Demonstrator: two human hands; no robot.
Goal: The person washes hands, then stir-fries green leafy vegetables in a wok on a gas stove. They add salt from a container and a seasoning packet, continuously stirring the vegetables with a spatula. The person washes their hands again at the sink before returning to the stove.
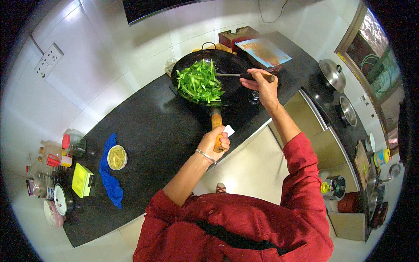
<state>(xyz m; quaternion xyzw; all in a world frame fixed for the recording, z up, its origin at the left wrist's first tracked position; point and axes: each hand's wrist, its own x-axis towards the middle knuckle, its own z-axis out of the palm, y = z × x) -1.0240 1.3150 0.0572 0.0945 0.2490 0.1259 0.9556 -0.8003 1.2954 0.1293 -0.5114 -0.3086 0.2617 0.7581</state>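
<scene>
A black wok (229, 60) sits over the dark counter, with chopped green vegetables (199, 82) heaped in its left half. My left hand (214, 140) grips the wok's wooden handle (216, 121); a small white thing (229, 130), perhaps a folded cloth, shows beside its fingers. In my right hand (262, 83) is the dark handle of a metal cooking utensil (227, 74), held at the wok's right side. The utensil's head is hidden among the vegetables. A round knob (255, 95) lies just below my right hand.
On the black counter (147, 140) at left are a blue cloth (109, 173), a bowl of pale yellowish food (117, 157), a yellow-green container (81, 180) and several jars. Behind the wok stand a box (229, 37) and a blue packet (262, 50). A domed metal lid (332, 75) is at right.
</scene>
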